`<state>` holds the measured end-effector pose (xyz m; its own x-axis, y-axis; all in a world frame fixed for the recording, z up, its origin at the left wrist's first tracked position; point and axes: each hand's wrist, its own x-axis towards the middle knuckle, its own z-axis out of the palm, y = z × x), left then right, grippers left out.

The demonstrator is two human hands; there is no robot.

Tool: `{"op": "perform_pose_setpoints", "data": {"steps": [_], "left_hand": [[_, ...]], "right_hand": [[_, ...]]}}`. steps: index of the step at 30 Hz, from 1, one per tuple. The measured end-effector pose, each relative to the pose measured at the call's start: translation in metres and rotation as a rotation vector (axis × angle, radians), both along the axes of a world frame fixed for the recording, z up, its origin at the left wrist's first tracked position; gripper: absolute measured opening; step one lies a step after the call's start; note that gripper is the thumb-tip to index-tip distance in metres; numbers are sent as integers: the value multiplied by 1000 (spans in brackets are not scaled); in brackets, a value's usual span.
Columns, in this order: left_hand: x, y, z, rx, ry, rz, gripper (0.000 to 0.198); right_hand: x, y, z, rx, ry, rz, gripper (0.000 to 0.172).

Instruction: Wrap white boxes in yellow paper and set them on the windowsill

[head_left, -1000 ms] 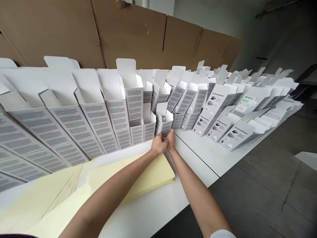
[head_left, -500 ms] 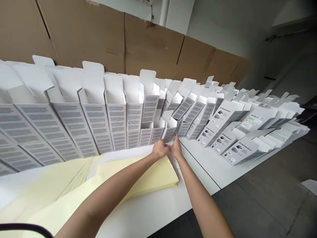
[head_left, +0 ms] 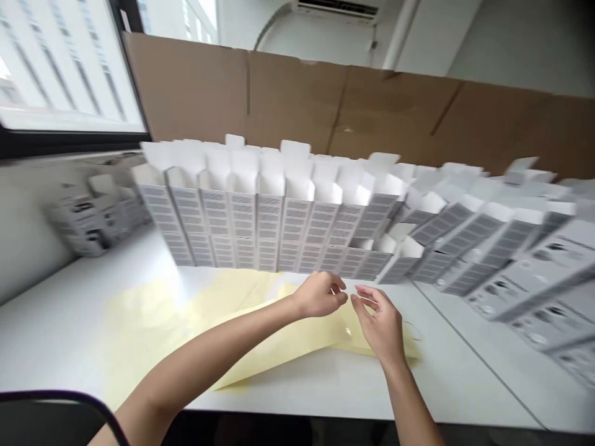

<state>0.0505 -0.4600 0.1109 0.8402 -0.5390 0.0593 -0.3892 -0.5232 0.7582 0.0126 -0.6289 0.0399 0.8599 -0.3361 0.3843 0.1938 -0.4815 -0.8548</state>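
Note:
My left hand (head_left: 320, 295) hovers over pale yellow sheets (head_left: 260, 322) lying on the white table (head_left: 56, 328). Its fingers are loosely curled and apart, and I see nothing in them. My right hand (head_left: 382, 323) is just to its right, fingers spread and bent, empty, above the sheets' right edge. Both hands are a short way in front of a long row of upright white cartons (head_left: 260, 217) with open top flaps and grey printed text. The nearest small carton (head_left: 395, 260) leans at the row's front, untouched.
More white cartons (head_left: 525, 272) lie slanted along the right side of the table. Another cluster of cartons (head_left: 88, 217) stands at far left under a window. Brown cardboard sheets (head_left: 297, 99) line the wall behind. A dark chair back (head_left: 60, 409) is at lower left.
Both hands let go of the small carton in the front row and drew back over the yellow sheets. The camera view swung left, bringing the window and the left cartons into sight.

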Motion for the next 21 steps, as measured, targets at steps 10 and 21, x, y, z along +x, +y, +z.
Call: {"op": "perform_pose_setpoints", "data": {"steps": [10, 21], "left_hand": [[-33, 243, -35, -379, 10, 570, 21], [-19, 464, -85, -525, -145, 1317, 30]], "right_hand": [[27, 252, 19, -75, 150, 663, 28], [92, 535, -6, 204, 383, 990, 32]]}}
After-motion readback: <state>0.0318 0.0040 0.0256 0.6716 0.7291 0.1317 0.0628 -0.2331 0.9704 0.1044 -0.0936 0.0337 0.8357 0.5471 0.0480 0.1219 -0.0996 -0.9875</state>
